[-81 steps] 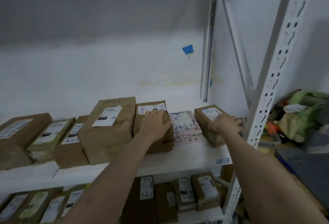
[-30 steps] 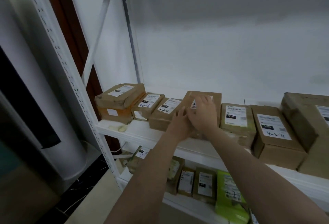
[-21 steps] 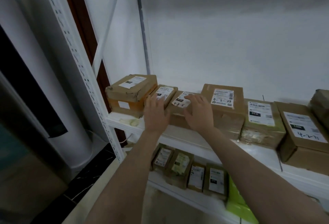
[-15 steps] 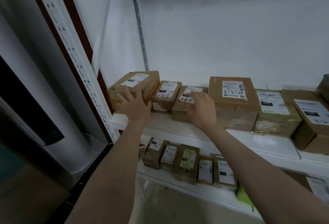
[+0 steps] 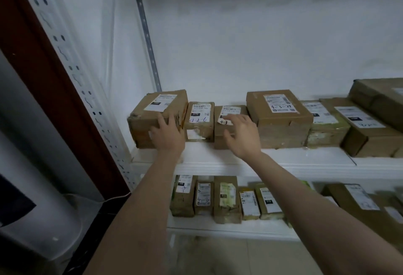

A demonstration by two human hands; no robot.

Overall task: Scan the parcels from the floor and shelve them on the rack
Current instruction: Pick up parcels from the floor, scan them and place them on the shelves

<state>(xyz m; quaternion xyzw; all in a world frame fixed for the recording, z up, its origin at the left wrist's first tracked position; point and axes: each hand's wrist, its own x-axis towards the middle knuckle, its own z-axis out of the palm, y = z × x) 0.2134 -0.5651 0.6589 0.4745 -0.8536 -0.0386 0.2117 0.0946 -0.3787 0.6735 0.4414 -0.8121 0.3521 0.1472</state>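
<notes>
Shelf-end box (image 5: 152, 119) under flat left hand (image 5: 169, 136); spread right hand (image 5: 242, 136) on third box (image 5: 219, 136) front edge.

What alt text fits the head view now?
Two bare hands reach a row of brown cardboard parcels on a white metal rack shelf. The left hand rests flat on the leftmost parcel; the right hand, fingers spread, is at the third parcel. More parcels stand on the lower shelf.
</notes>
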